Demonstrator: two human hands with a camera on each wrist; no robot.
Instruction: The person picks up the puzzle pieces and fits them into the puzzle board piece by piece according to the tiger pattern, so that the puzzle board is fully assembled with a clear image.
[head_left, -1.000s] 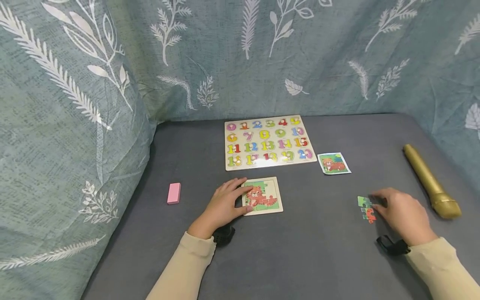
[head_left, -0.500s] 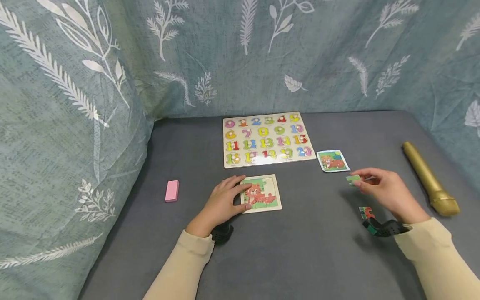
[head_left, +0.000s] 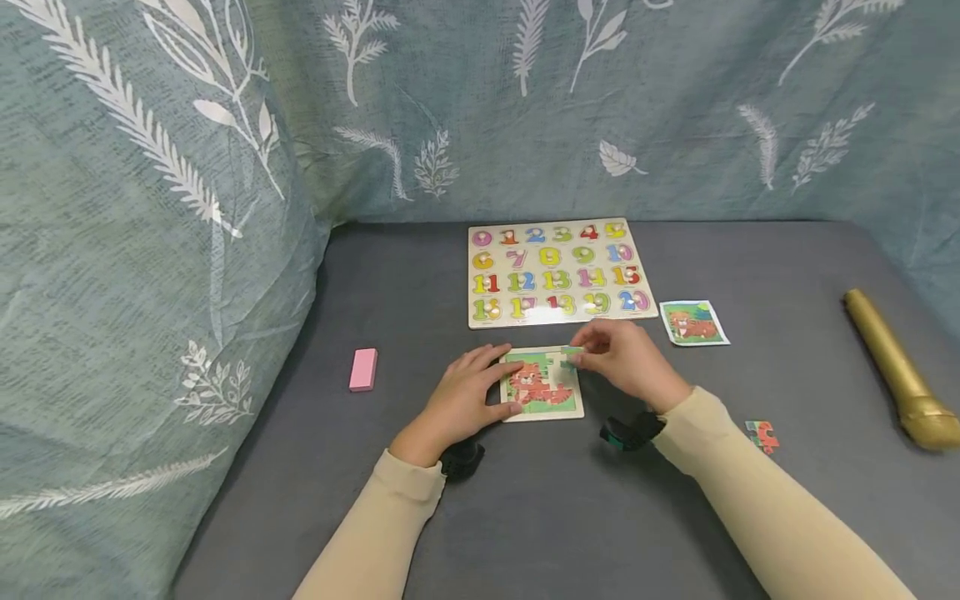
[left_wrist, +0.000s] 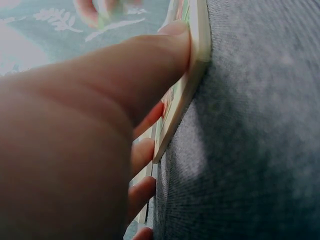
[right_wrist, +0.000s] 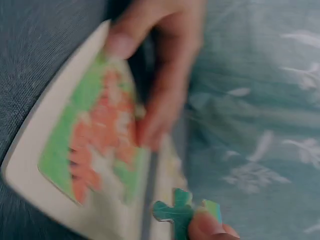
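Observation:
A small wooden tray puzzle (head_left: 541, 408) with a partly filled tiger picture lies mid-table. My left hand (head_left: 467, 403) rests along its left side, thumb and index finger touching the board; in the left wrist view the thumb (left_wrist: 150, 55) presses near its edge. Above the tray's upper right corner, my right hand (head_left: 622, 360) pinches a green jigsaw piece (head_left: 571, 353). The right wrist view shows this piece (right_wrist: 175, 212) held between fingertips, next to the bare part of the tray. Another jigsaw piece (head_left: 762, 436), orange and green, lies on the table by my right sleeve.
Behind the tray lies a number puzzle board (head_left: 555, 273). A tiger picture card (head_left: 693, 323) is to its right. A pink block (head_left: 363, 370) sits at the left, and a gold microphone-shaped object (head_left: 900, 371) at the far right. A patterned curtain (head_left: 525, 150) closes off the back and left.
My right hand has picked up the green piece from the right of the table and carried it left to the tray. My left hand has stayed on the tray.

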